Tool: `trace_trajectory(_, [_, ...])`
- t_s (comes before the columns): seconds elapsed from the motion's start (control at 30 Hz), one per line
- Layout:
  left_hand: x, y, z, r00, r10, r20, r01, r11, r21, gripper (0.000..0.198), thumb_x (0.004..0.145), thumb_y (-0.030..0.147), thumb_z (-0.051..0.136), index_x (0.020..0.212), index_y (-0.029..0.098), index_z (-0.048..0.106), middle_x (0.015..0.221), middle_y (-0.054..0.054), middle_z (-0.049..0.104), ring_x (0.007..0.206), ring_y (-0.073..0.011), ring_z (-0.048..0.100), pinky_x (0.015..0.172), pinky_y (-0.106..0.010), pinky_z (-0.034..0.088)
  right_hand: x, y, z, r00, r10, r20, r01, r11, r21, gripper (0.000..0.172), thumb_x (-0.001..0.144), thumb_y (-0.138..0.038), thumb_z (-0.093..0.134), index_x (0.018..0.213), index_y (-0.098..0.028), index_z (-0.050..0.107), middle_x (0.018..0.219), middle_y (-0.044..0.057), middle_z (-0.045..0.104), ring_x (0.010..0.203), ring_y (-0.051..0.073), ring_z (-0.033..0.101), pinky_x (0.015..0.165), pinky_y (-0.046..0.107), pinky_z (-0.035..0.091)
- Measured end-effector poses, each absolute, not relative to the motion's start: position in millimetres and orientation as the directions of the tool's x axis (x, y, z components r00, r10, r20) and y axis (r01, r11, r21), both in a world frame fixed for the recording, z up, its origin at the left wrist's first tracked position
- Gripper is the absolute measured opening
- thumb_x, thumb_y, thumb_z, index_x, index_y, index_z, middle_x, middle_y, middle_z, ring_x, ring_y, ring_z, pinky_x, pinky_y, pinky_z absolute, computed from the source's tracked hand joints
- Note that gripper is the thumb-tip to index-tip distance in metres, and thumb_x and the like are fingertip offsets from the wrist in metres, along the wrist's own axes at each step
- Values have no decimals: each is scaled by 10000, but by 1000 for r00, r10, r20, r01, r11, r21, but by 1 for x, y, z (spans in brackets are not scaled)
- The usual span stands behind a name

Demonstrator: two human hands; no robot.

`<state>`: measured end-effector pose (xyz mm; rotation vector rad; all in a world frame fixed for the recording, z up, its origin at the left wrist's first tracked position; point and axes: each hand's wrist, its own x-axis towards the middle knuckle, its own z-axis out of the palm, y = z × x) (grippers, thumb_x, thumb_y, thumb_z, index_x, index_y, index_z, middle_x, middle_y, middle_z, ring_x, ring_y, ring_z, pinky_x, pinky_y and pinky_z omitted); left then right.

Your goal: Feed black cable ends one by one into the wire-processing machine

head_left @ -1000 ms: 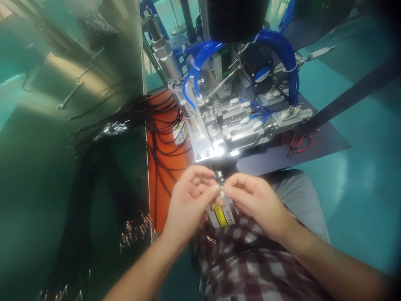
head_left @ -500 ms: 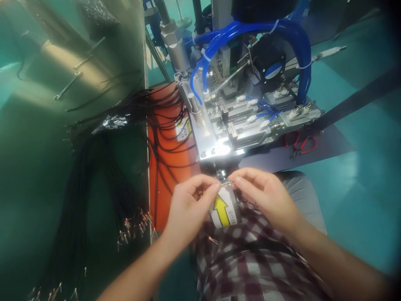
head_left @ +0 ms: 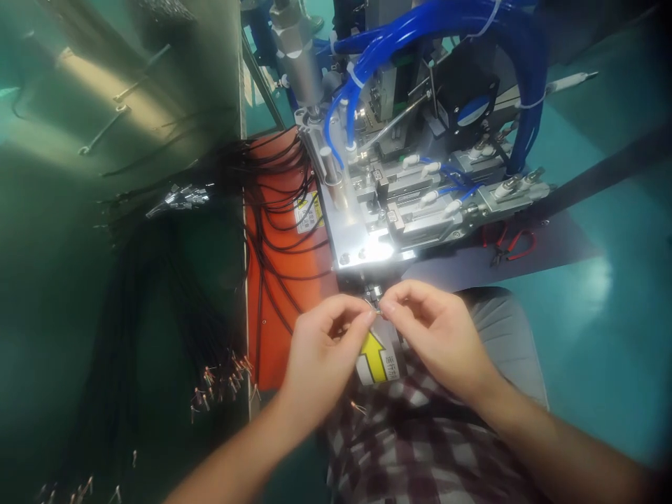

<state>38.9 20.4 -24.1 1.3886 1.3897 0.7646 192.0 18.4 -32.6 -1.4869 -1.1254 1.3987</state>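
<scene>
My left hand [head_left: 328, 346] pinches thin wires [head_left: 378, 311], thumb against forefinger. From the other side, my right hand [head_left: 446, 332] also has its thumb and forefinger closed on them. The fingertips almost meet and cover most of the wires. Just beyond them is a small metal fixture [head_left: 373, 292] at the front of the machine [head_left: 362, 241]. Below the fingers is a white label with a yellow arrow [head_left: 376, 358], partly covered by my left hand. A wire end with split, copper-coloured tips [head_left: 358, 407] lies against the checked shirt [head_left: 420, 448].
Black cables [head_left: 273, 245] run across the orange plate [head_left: 273, 294] to a dark green surface [head_left: 47, 280], where bundles end in stripped tips [head_left: 231, 374]. Blue air hoses [head_left: 399, 35] arch over the machine. Red-handled pliers [head_left: 504, 248] lie at the right, near a grey seat [head_left: 504, 336].
My fingertips have come closer together, and my right hand has moved slightly left. The coloured wires that showed between them are now mostly covered. The view has shifted slightly.
</scene>
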Motion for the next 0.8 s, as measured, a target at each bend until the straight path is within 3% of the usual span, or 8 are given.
trace_trajectory(0.1, [35,21,-30,168,981,-96,413,18,911,77,853,214,621,916,207,666,799,6,654,696,-116,594,609,-207,472,194,20,-34,14,946,-323,53,-324,-945,174,811,-306,623,715,-161,616,596,-26,519,472,75,363,415,196,322])
trace_trajectory(0.2, [32,23,-35,177,984,0,454,-81,887,65,853,186,619,889,212,666,808,7,636,706,-114,590,602,-208,462,200,23,-36,-19,937,-349,22,-348,-937,195,819,-322,622,732,-149,642,524,-52,466,446,68,352,404,183,315])
trace_trajectory(0.5, [31,25,-40,149,989,-20,424,-45,904,52,860,185,618,866,201,667,801,14,635,656,-91,577,560,-186,458,196,24,-41,43,937,-346,-31,-345,-938,166,814,-311,663,790,-150,697,631,-2,652,466,73,462,431,170,408])
trace_trajectory(0.6, [31,25,-41,155,988,-5,426,-63,903,49,862,179,620,866,203,662,812,17,636,683,-91,589,577,-185,461,193,24,-43,51,932,-359,-37,-357,-933,148,797,-304,697,806,-157,708,658,5,671,529,98,530,467,174,452])
trace_trajectory(0.8, [31,24,-41,189,982,23,461,-110,881,59,870,168,610,871,201,659,814,16,637,697,-93,590,582,-193,461,191,26,-43,56,938,-343,-31,-341,-939,141,784,-274,703,717,-155,670,663,-2,651,570,100,546,497,171,462])
